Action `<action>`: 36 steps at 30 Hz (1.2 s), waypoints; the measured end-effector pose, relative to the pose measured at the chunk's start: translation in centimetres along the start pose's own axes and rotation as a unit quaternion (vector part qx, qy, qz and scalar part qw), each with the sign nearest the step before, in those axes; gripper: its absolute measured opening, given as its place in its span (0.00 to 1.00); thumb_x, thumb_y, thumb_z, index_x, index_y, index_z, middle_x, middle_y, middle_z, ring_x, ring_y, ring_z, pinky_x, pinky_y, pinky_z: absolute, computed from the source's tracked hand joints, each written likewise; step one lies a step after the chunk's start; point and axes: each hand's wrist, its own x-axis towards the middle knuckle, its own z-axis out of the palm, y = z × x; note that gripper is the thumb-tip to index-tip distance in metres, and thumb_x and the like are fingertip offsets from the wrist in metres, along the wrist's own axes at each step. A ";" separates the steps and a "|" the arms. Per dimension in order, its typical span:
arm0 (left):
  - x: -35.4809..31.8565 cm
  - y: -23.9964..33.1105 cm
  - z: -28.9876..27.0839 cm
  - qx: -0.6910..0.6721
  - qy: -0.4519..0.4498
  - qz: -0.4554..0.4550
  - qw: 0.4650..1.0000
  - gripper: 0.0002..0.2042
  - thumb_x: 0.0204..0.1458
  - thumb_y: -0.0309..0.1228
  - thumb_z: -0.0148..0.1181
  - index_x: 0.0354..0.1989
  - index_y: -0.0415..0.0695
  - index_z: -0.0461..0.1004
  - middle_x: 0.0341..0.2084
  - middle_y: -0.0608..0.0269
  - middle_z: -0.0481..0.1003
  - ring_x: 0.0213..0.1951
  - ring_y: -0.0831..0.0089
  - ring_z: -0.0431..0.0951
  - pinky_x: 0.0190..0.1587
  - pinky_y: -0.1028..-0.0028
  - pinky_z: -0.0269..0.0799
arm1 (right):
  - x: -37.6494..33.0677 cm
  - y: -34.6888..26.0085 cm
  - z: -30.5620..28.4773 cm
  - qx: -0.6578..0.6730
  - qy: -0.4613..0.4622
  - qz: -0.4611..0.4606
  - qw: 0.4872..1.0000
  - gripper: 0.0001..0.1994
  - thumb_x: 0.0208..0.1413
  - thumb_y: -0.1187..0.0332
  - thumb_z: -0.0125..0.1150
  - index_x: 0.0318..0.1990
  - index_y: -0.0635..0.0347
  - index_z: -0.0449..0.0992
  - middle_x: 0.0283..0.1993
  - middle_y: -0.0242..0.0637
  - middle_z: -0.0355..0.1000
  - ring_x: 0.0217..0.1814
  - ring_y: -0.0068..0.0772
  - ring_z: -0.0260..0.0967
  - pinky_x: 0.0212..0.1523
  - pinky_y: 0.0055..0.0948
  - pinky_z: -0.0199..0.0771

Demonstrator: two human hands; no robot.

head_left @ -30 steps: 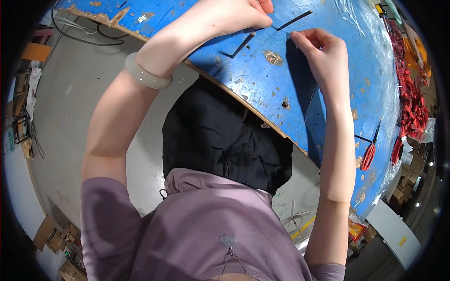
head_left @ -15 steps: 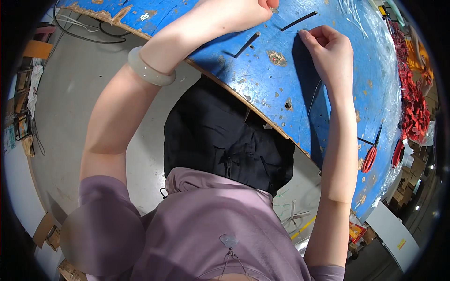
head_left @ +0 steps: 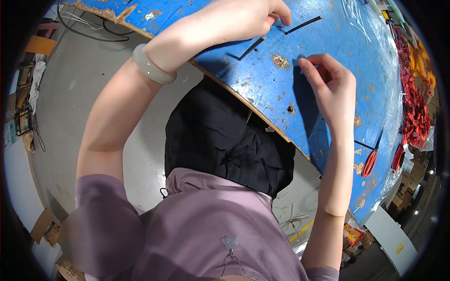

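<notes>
My left hand [head_left: 255, 21], at the top edge, is closed with curled fingers; its index finger bends down near two black pegs. The nearer peg [head_left: 252, 48] stands tilted just below that hand. The second peg [head_left: 303, 25] stands to its right, beyond the fingertips. Over the worn blue tabletop [head_left: 262, 79], my right hand [head_left: 330, 84] is closed, thumb and index tip drawn together in a pinch. Whatever either hand holds, if anything, is too small or hidden to make out. A pale bangle [head_left: 152, 65] circles my left wrist.
Red-handled scissors [head_left: 370, 164] lie on the table right of my right forearm. White strands [head_left: 356, 16] and clear plastic film [head_left: 386, 61] lie along the far right side. Beyond are red pieces [head_left: 415, 112] and yellow material [head_left: 422, 65]. The chipped table edge [head_left: 243, 100] runs close before me.
My right hand has come down toward me, away from the second peg. My left hand has shifted slightly right, and more of its bent index finger shows. The pegs still stand on the table.
</notes>
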 end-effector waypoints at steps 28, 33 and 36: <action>0.9 1.3 -0.4 -0.081 -0.073 -0.031 0.994 0.05 0.43 0.18 0.49 0.29 0.36 0.71 0.23 0.55 0.67 0.27 0.61 0.69 0.29 0.71 0.62 | -5.5 -1.5 -0.7 -0.018 0.021 -0.131 0.991 0.10 0.44 0.76 0.55 0.38 0.62 0.72 0.20 0.39 0.61 0.17 0.38 0.61 0.17 0.32 0.61; 1.4 1.5 -1.0 -0.116 -0.145 -0.165 0.969 0.05 0.44 0.19 0.48 0.27 0.35 0.71 0.21 0.57 0.66 0.24 0.67 0.67 0.27 0.73 0.61 | -10.1 -0.6 -4.7 0.117 -0.009 -0.016 0.993 0.10 0.45 0.77 0.56 0.38 0.62 0.74 0.16 0.36 0.57 0.16 0.28 0.54 0.18 0.25 0.52; 1.4 1.2 -0.7 -0.122 -0.146 -0.162 0.968 0.05 0.44 0.19 0.48 0.26 0.35 0.71 0.21 0.58 0.66 0.23 0.70 0.66 0.26 0.75 0.60 | -12.7 0.1 -8.5 0.136 -0.016 0.079 0.987 0.09 0.43 0.78 0.57 0.35 0.63 0.76 0.15 0.32 0.59 0.17 0.20 0.52 0.17 0.22 0.48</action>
